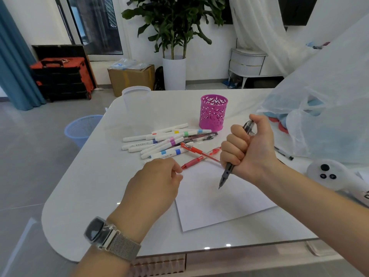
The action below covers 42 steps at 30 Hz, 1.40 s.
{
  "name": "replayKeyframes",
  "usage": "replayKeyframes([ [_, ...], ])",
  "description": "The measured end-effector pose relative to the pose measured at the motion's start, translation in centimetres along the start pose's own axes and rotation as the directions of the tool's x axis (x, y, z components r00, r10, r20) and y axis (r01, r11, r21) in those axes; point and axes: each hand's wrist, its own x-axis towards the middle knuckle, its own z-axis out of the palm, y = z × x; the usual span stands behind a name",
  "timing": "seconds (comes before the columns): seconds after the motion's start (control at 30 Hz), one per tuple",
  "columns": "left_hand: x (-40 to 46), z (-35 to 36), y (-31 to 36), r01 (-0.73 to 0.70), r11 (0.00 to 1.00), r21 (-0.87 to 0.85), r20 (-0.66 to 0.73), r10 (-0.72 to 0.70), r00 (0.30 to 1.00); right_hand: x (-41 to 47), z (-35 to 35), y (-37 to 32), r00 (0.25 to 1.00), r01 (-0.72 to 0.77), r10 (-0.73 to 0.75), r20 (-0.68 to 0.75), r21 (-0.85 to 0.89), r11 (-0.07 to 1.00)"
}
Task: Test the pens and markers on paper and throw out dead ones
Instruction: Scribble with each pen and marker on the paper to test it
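**Grey pen held in a fist above the paper**

While the right hand (pixel 249 148) wraps all its fingers around a grey pen (pixel 226 172), the pen stands almost upright with its tip pointing down at the white paper (pixel 225 202). Whether the tip touches the sheet or only hangs very near it, I cannot tell. The clear upper end of the pen comes out at the top of the fist, beside the thumb.

To the left of this hand, the left hand (pixel 155 182) rests at the left edge of the paper with its fingers loosely curled. I cannot tell if something small is between its fingertips. A watch (pixel 107 234) with a metal mesh band sits on its wrist.

Just beyond the left hand, a pile of white markers (pixel 159 140) with coloured bands lies on the tabletop (pixel 89 186). Between the two hands and a little beyond them, red pens (pixel 196 153) lie crossed, one of them touching the far edge of the paper. Behind the right hand stands a pink pen holder (pixel 213 112). To the right of the right hand lie a big white plastic bag (pixel 329 108), a black pen (pixel 284 153) near its edge, and a white plush toy (pixel 329 174). Far to the left of the left hand, down on the floor, stands a blue basket (pixel 79 128), and a clear cup (pixel 135 96) is at the far tabletop edge.
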Motion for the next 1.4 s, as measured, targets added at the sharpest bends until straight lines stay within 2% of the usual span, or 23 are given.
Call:
replayKeyframes([
  [0.1,-0.5,0.1,-0.2,-0.005,0.992,0.123,0.149,-0.014,0.989,0.3,-0.2,0.1,0.999,-0.006,0.005,0.033,0.010,1.000],
  [0.23,-1.0,0.5,0.1,-0.051,0.961,0.272,0.305,-0.036,0.952,1.3,-1.0,0.4,0.999,-0.040,0.041,0.009,-0.115,0.993],
  [0.37,-1.3,1.0,0.8,-0.068,0.932,0.355,0.337,-0.059,0.940,2.3,-2.1,1.3,0.996,-0.089,0.093,-0.001,-0.277,0.957],
  [0.47,-1.3,1.7,1.0,-0.082,0.908,0.411,0.340,-0.069,0.938,3.0,-2.1,2.3,0.992,-0.083,0.113,0.059,-0.370,0.925],
  [0.6,-0.9,2.0,1.2,-0.096,0.888,0.449,0.344,-0.073,0.936,4.2,-1.9,5.0,0.990,0.125,-0.052,0.132,-0.639,0.759],
  [0.7,-0.8,1.9,1.2,-0.109,0.888,0.447,0.341,-0.057,0.938,5.1,-1.3,6.2,0.972,0.231,-0.138,0.189,-0.673,0.703],
  [0.8,-0.7,1.6,1.1,-0.105,0.901,0.421,0.340,-0.049,0.939,6.1,-1.1,7.0,0.937,0.345,-0.244,0.250,-0.770,0.536],
  [0.87,-0.5,1.5,1.1,-0.099,0.911,0.400,0.338,-0.046,0.940,6.4,-1.3,7.5,0.913,0.387,-0.308,0.268,-0.806,0.448],
  [0.97,-0.3,1.6,0.9,-0.087,0.922,0.377,0.335,-0.049,0.941,6.5,-1.5,7.9,0.882,0.402,-0.408,0.237,-0.830,0.386],
  [1.17,-0.1,2.3,0.9,-0.075,0.922,0.381,0.325,-0.058,0.944,7.3,-2.1,8.3,0.885,0.372,-0.384,0.265,-0.897,0.238],
  [1.4,-0.2,2.4,0.7,-0.074,0.928,0.366,0.334,-0.057,0.941,7.2,-2.1,8.4,0.868,0.421,-0.356,0.347,-0.894,0.153],
])
